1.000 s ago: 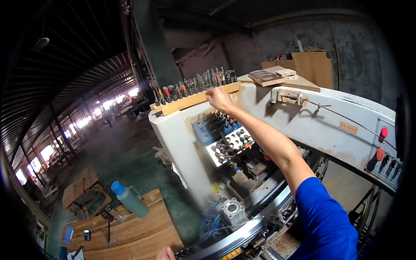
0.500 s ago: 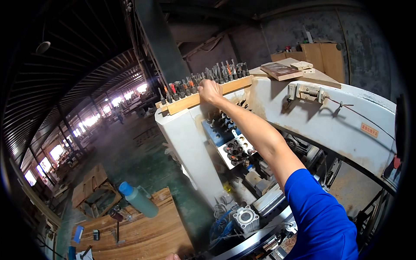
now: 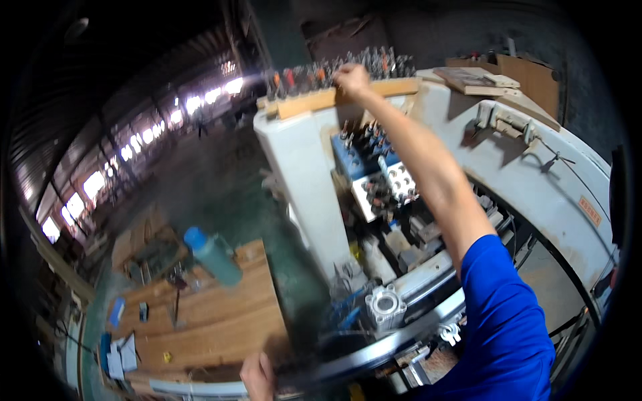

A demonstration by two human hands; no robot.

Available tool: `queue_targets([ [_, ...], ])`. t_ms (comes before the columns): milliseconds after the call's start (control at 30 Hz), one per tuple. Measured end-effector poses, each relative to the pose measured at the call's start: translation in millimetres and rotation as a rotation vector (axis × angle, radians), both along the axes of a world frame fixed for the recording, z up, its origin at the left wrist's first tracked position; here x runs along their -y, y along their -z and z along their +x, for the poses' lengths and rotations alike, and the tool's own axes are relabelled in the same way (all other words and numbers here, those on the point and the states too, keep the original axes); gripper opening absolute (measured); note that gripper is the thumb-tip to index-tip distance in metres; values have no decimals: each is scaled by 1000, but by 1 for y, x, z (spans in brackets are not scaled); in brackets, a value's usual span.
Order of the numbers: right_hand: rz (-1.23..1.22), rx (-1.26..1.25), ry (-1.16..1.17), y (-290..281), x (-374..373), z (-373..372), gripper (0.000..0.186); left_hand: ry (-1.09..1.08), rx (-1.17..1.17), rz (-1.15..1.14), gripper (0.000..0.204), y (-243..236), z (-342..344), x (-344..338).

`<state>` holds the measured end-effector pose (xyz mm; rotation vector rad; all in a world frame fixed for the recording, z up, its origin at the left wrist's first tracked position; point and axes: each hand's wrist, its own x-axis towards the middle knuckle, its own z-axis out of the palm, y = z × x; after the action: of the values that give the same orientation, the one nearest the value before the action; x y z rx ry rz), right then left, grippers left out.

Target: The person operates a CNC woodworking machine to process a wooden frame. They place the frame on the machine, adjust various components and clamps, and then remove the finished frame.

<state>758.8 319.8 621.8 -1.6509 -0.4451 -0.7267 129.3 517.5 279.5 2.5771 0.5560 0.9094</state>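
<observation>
Right hand (image 3: 352, 79) reaches up to wooden bit rack (image 3: 348, 95) atop white machine (image 3: 301, 167), fingers on the bits; grip unclear. Left hand (image 3: 257, 375) low, resting on metal rail (image 3: 374, 351), grasp unclear. Teal bottle (image 3: 212, 256) up-left of it.

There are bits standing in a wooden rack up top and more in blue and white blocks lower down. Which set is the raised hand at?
The wooden rack on top of the machine: the right hand rests on its row of upright bits, while the blue and white blocks sit lower, untouched.
</observation>
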Motion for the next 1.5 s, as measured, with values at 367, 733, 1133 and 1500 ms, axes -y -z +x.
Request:
queue_targets([
  [367,-247,-63,-443,79,63,-165,45,138,126,-23,26,7,-15,-9],
  [733,-36,-669,-481,264,244,-484,27,53,50,-37,37,26,-37,-17],
  [1133,139,-1129,31,504,440,-628,20,1090,-285,6,16,156,-108,194],
  [1500,40,-1213,199,705,500,-504,30,617,-607,-976,49,367,30,369],
])
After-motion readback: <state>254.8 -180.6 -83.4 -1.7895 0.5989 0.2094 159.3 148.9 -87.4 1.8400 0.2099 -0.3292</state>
